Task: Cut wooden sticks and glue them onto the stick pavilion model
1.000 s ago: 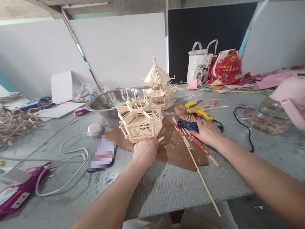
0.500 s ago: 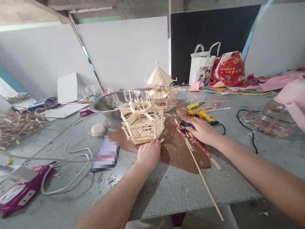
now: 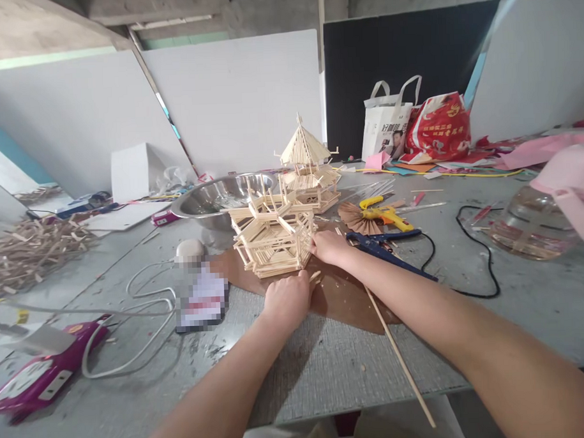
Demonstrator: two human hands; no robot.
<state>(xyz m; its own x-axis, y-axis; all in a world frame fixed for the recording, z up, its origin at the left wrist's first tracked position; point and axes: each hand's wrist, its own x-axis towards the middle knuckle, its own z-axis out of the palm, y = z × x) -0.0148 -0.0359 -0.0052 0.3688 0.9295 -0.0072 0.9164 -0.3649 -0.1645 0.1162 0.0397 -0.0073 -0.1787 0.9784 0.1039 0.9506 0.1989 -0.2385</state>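
A small stick-built pavilion base (image 3: 272, 237) stands on a brown mat (image 3: 342, 294) in the middle of the table. My left hand (image 3: 286, 300) rests at its near edge, fingers curled, with a short stick poking out beside them. My right hand (image 3: 327, 247) touches the model's right side, fingers bent against it; I cannot make out anything in them. A finished pavilion model with a pointed roof (image 3: 305, 166) stands just behind. A blue glue gun (image 3: 385, 242) lies to the right of my right arm.
A steel bowl (image 3: 220, 194), a yellow glue gun (image 3: 384, 213), a long thin stick (image 3: 400, 362), black cable (image 3: 475, 264), a white cable (image 3: 128, 327), a purple device (image 3: 39, 375), a wood scrap pile (image 3: 29, 244), shopping bags (image 3: 416, 128) and a pink-lidded jug (image 3: 554, 203).
My right hand left the blue glue gun and the red sticks and moved left to the model's right side. My left hand stayed at the model's near edge.
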